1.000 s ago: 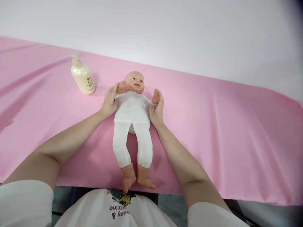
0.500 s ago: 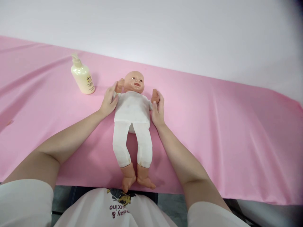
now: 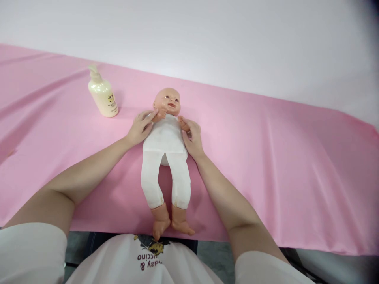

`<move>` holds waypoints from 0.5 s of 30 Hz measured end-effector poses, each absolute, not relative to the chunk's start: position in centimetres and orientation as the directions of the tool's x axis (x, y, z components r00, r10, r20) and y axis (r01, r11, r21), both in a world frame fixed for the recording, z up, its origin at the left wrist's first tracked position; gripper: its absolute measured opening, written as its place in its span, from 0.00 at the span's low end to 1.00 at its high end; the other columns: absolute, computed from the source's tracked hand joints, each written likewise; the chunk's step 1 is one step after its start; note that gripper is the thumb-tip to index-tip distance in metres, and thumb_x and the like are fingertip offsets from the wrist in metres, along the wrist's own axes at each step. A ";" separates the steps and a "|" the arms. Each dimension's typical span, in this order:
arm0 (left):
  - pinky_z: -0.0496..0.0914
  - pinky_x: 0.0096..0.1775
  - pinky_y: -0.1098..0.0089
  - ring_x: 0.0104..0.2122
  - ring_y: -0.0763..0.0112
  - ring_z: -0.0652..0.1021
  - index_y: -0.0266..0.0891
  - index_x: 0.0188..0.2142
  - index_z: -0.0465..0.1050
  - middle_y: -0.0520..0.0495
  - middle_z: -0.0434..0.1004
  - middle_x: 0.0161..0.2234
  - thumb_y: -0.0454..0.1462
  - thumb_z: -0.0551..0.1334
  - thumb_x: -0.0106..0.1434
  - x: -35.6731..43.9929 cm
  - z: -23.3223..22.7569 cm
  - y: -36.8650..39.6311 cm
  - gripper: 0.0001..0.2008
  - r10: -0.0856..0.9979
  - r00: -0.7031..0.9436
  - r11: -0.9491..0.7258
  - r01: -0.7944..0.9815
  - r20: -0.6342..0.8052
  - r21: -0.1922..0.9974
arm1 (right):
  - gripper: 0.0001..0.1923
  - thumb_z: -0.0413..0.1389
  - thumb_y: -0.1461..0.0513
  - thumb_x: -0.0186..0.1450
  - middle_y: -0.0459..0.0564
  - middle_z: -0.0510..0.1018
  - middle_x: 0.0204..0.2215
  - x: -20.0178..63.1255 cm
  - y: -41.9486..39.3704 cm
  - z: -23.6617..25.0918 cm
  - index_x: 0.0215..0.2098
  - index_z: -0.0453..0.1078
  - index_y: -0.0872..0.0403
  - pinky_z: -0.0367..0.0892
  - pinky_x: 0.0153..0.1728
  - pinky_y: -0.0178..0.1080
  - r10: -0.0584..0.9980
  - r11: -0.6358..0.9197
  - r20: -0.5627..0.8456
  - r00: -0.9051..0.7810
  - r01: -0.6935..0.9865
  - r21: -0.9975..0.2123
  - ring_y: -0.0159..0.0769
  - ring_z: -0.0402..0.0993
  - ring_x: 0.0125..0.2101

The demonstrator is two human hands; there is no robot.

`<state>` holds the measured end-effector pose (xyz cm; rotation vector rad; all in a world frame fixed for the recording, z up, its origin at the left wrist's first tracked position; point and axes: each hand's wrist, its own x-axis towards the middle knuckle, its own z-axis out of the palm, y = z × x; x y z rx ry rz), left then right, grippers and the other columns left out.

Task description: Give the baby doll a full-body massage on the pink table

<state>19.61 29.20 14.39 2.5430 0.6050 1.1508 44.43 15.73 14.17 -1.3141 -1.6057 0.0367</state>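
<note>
A baby doll (image 3: pixel 165 150) in a white top and white leggings lies on its back on the pink cloth (image 3: pixel 266 157), head away from me and feet near the front edge. My left hand (image 3: pixel 139 129) grips the doll's arm on the left and presses it in toward the chin. My right hand (image 3: pixel 192 136) grips the doll's other arm and folds it onto the chest. Both doll hands now sit close under its face.
A cream pump bottle (image 3: pixel 102 94) stands upright on the cloth to the left of the doll's head. A white wall rises behind the cloth's far edge. My white shirt fills the bottom of the view.
Both of my hands have moved inward, bringing the doll's two arms from spread beside its head to folded over its chest. The bottle and the doll's body have stayed put.
</note>
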 end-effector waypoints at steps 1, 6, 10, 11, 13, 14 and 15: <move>0.62 0.64 0.48 0.61 0.54 0.70 0.44 0.70 0.58 0.36 0.70 0.61 0.50 0.48 0.75 19.6 14.3 29.3 0.28 0.500 0.578 -0.860 0.246 0.644 0.447 | 0.24 0.49 0.49 0.73 0.53 0.73 0.61 44.4 15.7 14.1 0.65 0.63 0.43 0.60 0.65 0.61 0.732 0.413 0.667 0.138 0.688 -0.597 0.48 0.68 0.62; 0.53 0.70 0.50 0.71 0.55 0.58 0.48 0.73 0.45 0.38 0.54 0.72 0.56 0.48 0.73 19.4 13.7 30.0 0.34 0.624 0.439 -0.758 0.136 0.647 0.638 | 0.30 0.45 0.47 0.75 0.54 0.60 0.70 44.6 16.0 13.7 0.71 0.50 0.45 0.53 0.71 0.60 0.673 0.426 0.675 0.303 0.587 -0.688 0.46 0.56 0.71; 0.50 0.72 0.54 0.74 0.60 0.53 0.51 0.72 0.42 0.41 0.48 0.74 0.59 0.47 0.72 19.3 13.2 30.8 0.36 0.716 0.356 -0.659 0.065 0.600 0.749 | 0.32 0.44 0.47 0.75 0.53 0.52 0.73 45.6 16.6 12.9 0.73 0.40 0.42 0.49 0.72 0.62 0.623 0.435 0.682 0.382 0.556 -0.708 0.42 0.50 0.73; 0.51 0.72 0.54 0.73 0.60 0.54 0.51 0.72 0.42 0.40 0.50 0.73 0.59 0.46 0.72 19.3 13.1 31.0 0.36 0.739 0.345 -0.633 0.061 0.579 0.772 | 0.33 0.44 0.48 0.75 0.53 0.50 0.73 45.8 16.7 12.6 0.73 0.39 0.41 0.48 0.73 0.63 0.617 0.432 0.679 0.398 0.550 -0.715 0.42 0.49 0.74; 0.53 0.72 0.52 0.72 0.59 0.58 0.51 0.71 0.42 0.39 0.53 0.72 0.60 0.46 0.71 19.3 13.0 31.2 0.35 0.775 0.325 -0.588 0.061 0.541 0.806 | 0.34 0.45 0.48 0.75 0.53 0.49 0.73 46.1 16.9 12.3 0.73 0.37 0.40 0.46 0.73 0.64 0.610 0.426 0.670 0.423 0.538 -0.727 0.43 0.48 0.74; 0.54 0.71 0.51 0.72 0.58 0.59 0.51 0.71 0.42 0.39 0.54 0.72 0.60 0.46 0.71 19.3 13.0 31.3 0.35 0.784 0.321 -0.578 0.061 0.532 0.814 | 0.33 0.45 0.48 0.75 0.52 0.49 0.73 46.2 16.9 12.3 0.73 0.37 0.40 0.45 0.73 0.64 0.609 0.425 0.667 0.429 0.534 -0.731 0.43 0.47 0.74; 0.53 0.71 0.50 0.72 0.58 0.58 0.52 0.72 0.41 0.39 0.53 0.72 0.60 0.47 0.71 19.4 13.1 31.2 0.36 0.782 0.320 -0.580 0.059 0.535 0.812 | 0.33 0.45 0.48 0.75 0.52 0.49 0.73 46.1 16.9 12.4 0.73 0.38 0.39 0.45 0.73 0.64 0.610 0.428 0.667 0.428 0.531 -0.732 0.43 0.47 0.74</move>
